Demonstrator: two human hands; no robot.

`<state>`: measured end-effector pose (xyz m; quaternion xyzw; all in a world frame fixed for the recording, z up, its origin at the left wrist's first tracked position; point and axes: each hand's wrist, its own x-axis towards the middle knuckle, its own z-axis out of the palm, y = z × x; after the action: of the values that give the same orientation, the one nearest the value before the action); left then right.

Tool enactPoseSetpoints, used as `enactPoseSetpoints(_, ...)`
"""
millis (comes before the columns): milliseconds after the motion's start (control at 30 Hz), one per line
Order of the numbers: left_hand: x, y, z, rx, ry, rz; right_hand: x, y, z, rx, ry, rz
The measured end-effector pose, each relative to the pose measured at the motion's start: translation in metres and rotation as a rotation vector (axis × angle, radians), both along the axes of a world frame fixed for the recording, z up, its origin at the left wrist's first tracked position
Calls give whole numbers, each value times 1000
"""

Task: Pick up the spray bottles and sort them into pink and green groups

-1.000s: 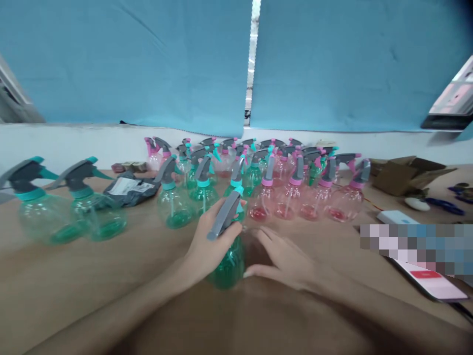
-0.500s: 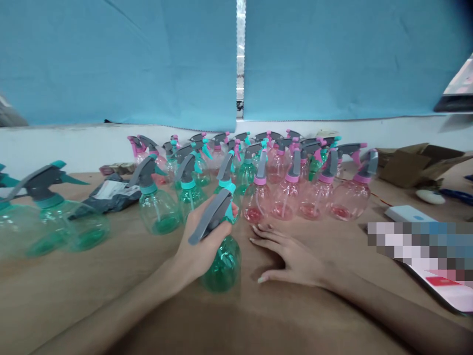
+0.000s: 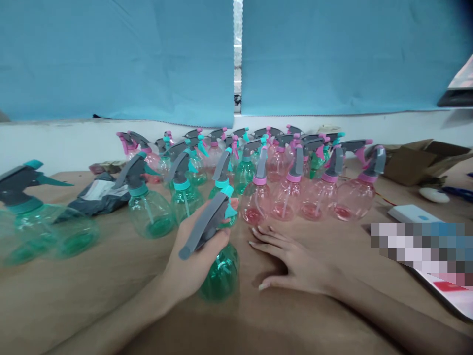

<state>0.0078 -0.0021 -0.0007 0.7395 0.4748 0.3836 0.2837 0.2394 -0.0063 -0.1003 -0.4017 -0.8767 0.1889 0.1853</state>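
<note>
My left hand point(image 3: 195, 254) is wrapped round the neck of a green spray bottle point(image 3: 220, 276) with a grey and turquoise trigger head. That bottle stands upright, its nozzle facing away from me. Fingers spread, my right hand point(image 3: 286, 259) lies on the wooden table point(image 3: 295, 320) and holds nothing. Just beyond its fingertips is a clear pink spray bottle point(image 3: 254, 204), first in a row of pink ones. Past my left hand stand more green spray bottles, such as one with a grey head point(image 3: 151, 214).
Several more pink and green bottles crowd the back by the wall. At left are green bottles point(image 3: 55, 227) and a dark plastic packet point(image 3: 99, 195). To the right lie an open cardboard box point(image 3: 417, 160), a white box point(image 3: 416, 215) and a partly pixelated flat object point(image 3: 453, 293).
The view has shifted slightly, so the bottles at left sit further left in the picture. My left hand still grips the green spray bottle; my right hand stays flat on the table.
</note>
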Motion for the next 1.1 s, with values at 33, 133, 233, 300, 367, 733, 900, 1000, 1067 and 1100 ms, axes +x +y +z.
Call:
enactPoseSetpoints(33, 0, 0, -1, -1, 1, 1, 0, 0, 0, -2, -4, -1)
enactPoseSetpoints(133, -1, 0, -4, -19, -11, 5, 2, 0, 1, -13, -18, -7)
enactPoseSetpoints(233, 0, 0, -3, -22, -15, 0, 4, -1, 2, -22, -13, -12)
enactPoseSetpoints(300, 0, 0, -1, -29, -17, -15, 5, -1, 2, -24, 9, -13)
enactPoseSetpoints(367, 1, 1, 1, -41, -13, -23, 5, -1, 2, -28, 30, -16)
enactPoseSetpoints(733, 1, 1, 2, -26, -46, -17, 7, 0, -3, -21, 43, -21)
enactPoseSetpoints(900, 0, 0, 1, -6, -8, 5, 8, 0, -4, -24, 26, -24)
enactPoseSetpoints(1000, -2, 1, -3, -6, 7, 23, 8, 0, -3, -27, 20, -24)
enactPoseSetpoints(1067, -2, 2, -5, -4, -1, 17, 8, -1, -2, -27, 13, -27)
enactPoseSetpoints(1100, -3, 3, -6, -2, -6, 10, 8, -1, -2, -24, 12, -29)
